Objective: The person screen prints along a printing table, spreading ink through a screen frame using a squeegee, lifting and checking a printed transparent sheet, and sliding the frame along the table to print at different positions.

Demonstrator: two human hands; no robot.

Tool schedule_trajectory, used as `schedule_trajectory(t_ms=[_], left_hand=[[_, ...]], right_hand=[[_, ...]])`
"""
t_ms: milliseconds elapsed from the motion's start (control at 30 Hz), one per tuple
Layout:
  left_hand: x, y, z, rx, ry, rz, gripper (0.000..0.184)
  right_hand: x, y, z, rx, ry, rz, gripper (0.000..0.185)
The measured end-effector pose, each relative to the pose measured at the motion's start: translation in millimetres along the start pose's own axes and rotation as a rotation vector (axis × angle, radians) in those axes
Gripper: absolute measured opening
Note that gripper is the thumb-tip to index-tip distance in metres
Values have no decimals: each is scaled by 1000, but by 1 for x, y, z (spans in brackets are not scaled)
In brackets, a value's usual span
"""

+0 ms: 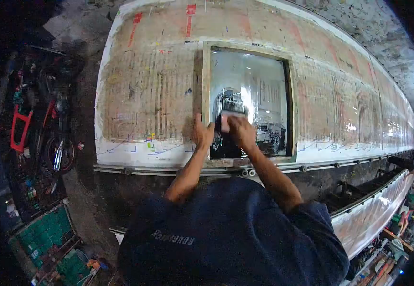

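Note:
A wooden-framed printing screen lies flat on the long table, with wet black ink spread over the lower part of its mesh. My left hand grips the screen's left rail, thumb on the inner side and fingers on the outer. In my right hand is a squeegee, its fingers closed round the handle over the inked mesh. The squeegee's lower edge is partly hidden by the hand and glare.
The long table carries stained, striped marks and a metal rail with bolts along its near edge. Another long table stands at the lower right. A bicycle wheel, a red frame and a green crate are at left.

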State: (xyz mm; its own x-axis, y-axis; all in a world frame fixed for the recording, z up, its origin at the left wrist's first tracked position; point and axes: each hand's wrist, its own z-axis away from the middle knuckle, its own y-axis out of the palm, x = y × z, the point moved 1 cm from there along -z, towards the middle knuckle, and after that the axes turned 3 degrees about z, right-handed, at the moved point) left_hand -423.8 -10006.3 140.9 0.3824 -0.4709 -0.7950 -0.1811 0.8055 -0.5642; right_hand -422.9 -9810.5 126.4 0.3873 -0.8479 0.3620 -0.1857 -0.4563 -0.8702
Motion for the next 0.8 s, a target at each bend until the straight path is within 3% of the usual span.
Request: schedule_trajectory(t_ms=[33, 133, 167, 200, 233, 267, 300, 333, 367, 400, 433, 467, 500, 567, 633, 700, 800], left_hand=[[1, 1, 0, -41, 109, 13, 59], [19, 8, -6, -51, 116, 8, 62], [15, 9, -6, -1, 100, 27, 66], [16, 17, 0, -130, 138, -1, 66], [6, 17, 0, -62, 164, 98, 58], [-19, 21, 10, -74, 153, 115, 52], [-42, 31, 24, -86, 137, 130, 46], [-57, 51, 33, -91, 109, 30, 49], [-74, 77, 37, -101, 81, -64, 51], [-80, 113, 40, -158, 138, -8, 56], [-84, 150, 40, -114, 3, -50, 64], [-52, 215, 29, -325, 251, 42, 62], [-81, 221, 40, -99, 126, 48, 66], [-109, 249, 70, -138, 91, -21, 74], [-122, 249, 94, -117, 78, -32, 64], [-119, 245, 108, -181, 189, -76, 58], [-115, 244, 108, -167, 195, -286, 56]], right_hand=[[7, -15, 15, 95, -59, 3, 27], [-6, -105, 38, 222, 107, -84, 35], [-21, -132, 42, 137, 298, -113, 37], [-43, -146, 52, -26, 666, -262, 36], [-105, -150, 78, 60, 643, -589, 34], [-174, -128, 128, -212, 962, -713, 35], [-190, -157, 125, -412, 998, -772, 30], [-251, -152, 157, -325, 1167, -813, 26], [-290, -157, 167, -380, 1036, -707, 27], [-344, -158, 181, -357, 1083, -709, 24], [-357, -187, 166, -370, 1160, -743, 34], [-398, -197, 166, -315, 1105, -637, 41], [-438, -203, 172, -264, 1049, -536, 48], [-428, -245, 162, -235, 1128, -680, 37], [-430, -262, 175, -196, 1206, -805, 27], [-437, -250, 212, -283, 1169, -781, 44], [-417, -245, 223, -337, 1003, -850, 29]])
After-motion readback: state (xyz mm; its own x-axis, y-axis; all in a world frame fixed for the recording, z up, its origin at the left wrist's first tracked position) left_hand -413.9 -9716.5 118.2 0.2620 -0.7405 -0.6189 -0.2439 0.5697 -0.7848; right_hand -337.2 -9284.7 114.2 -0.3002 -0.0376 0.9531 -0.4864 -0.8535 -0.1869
